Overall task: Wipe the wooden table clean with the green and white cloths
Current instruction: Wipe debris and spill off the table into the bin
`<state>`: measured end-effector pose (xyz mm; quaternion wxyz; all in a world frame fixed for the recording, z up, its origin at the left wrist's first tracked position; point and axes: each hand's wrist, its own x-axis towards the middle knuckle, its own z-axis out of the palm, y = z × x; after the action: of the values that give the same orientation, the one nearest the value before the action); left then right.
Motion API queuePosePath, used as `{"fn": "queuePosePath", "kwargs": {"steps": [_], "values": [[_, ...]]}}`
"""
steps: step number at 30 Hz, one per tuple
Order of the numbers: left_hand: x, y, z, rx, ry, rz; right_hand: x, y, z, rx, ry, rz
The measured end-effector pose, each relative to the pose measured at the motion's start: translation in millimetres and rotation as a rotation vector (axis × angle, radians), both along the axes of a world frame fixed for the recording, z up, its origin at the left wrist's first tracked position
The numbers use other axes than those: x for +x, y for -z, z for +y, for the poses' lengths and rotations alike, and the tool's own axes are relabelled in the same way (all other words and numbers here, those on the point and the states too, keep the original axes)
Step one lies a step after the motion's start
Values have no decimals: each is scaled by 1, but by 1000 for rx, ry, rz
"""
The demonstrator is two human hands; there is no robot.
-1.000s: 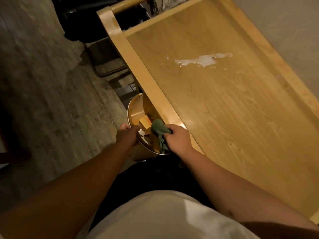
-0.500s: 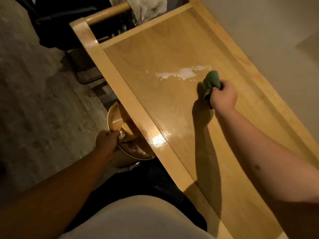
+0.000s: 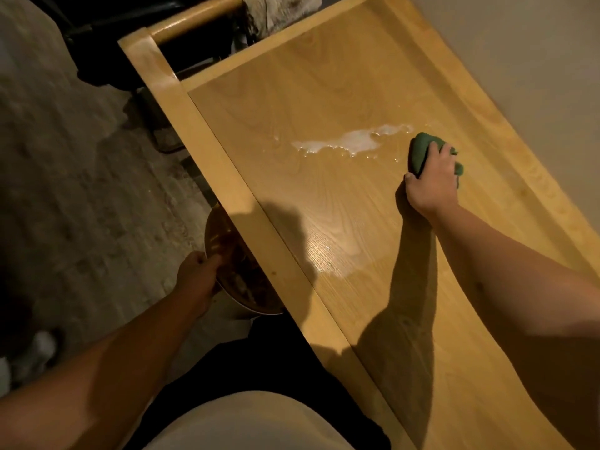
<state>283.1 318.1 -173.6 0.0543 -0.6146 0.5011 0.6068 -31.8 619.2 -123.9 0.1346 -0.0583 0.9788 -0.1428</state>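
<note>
The person's right hand (image 3: 430,180) is out over the wooden table (image 3: 373,287), fingers curled round a bunched green cloth (image 3: 422,152) and pressing it down onto the tabletop. The cloth bulges out ahead of the knuckles, and a smaller fold of it shows past the far side of the hand, toward the wall. Just beyond the cloth, ahead of the fingers and off toward the left arm's side, a whitish wet spill (image 3: 354,141) lies in a long irregular streak on the wood; its nearer end sits just beside the cloth, and whether the two touch cannot be told from this angle. A thin film of clear liquid glistens around the streak's edges. Behind the wrist, the forearm's shadow falls across the table back toward the person's body.

The left hand (image 3: 198,271) is down off the table's near edge, below the level of the tabletop, with thumb and fingers pinching the rim of a round bin (image 3: 240,280) that stands on the floor against the table's side. The bin seems to hold brownish scraps, though the dim light makes its contents hard to read.

Far ahead of the right hand, past the table's end rail, a pale cloth (image 3: 279,11) hangs beside a round wooden bar (image 3: 194,21).
</note>
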Motion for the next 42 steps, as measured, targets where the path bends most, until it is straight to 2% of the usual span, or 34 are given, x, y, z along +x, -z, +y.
{"fn": "queuePosePath", "kwargs": {"steps": [4, 7, 21, 32, 42], "values": [[-3, -1, 3, 3, -4, 20, 2, 4, -12, -85, 54, 90], [-4, -1, 2, 4, 3, 11, 2, 7, -30, -43, -79, 77], [-5, 0, 1, -35, 13, 20, 43, 7, -97, -138, -510, -6], [-7, -6, 1, -65, 15, 31, 117, 7, -137, -169, -860, 2], [-3, -9, -3, -17, 41, 100, 178, 5, -148, -199, -1026, -13]]}}
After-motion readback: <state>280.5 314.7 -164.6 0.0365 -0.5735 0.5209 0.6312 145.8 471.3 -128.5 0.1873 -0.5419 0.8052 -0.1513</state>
